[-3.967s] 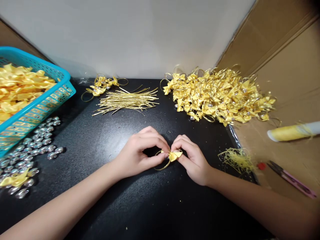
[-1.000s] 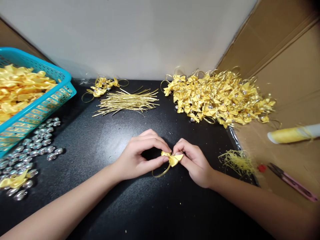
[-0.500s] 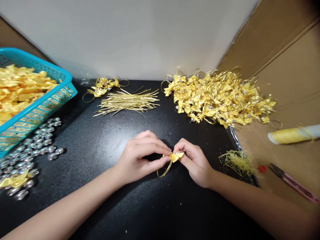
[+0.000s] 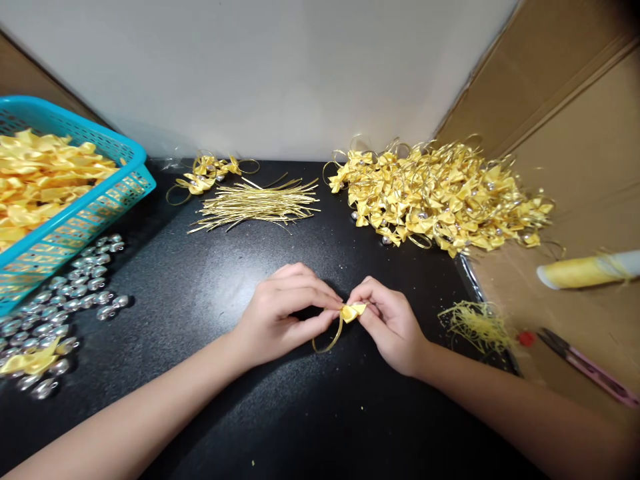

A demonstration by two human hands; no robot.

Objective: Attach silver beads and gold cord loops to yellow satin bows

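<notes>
Between my two hands, above the black table (image 4: pixel 210 393), is a yellow satin bow (image 4: pixel 353 312). A thin gold tie loop (image 4: pixel 327 347) hangs below its left end. My left hand (image 4: pixel 290 313) pinches the bow's left side between thumb and fingertips. On the other side, my right hand (image 4: pixel 390 323) grips the bow's right end, its thumb in front and its fingers curled behind. The fingers cover part of the bow, and I cannot see whether a bell is attached to it.
A blue basket (image 4: pixel 120 143) of yellow bows stands left, beside loose silver bells (image 4: pixel 75 287). Gold twist ties (image 4: pixel 260 203) lie ahead, near a few finished bows (image 4: pixel 213 170). At right are a heap of looped bows (image 4: pixel 430 193), thread scraps (image 4: pixel 475 323), pink-handled snips (image 4: pixel 590 370) and a yellow-wrapped roll (image 4: pixel 575 270).
My right fingers have shifted slightly at the bow's right end, and more of the bow's face shows. The gold loop has swung slightly left. Both hands stay in nearly the same place.
</notes>
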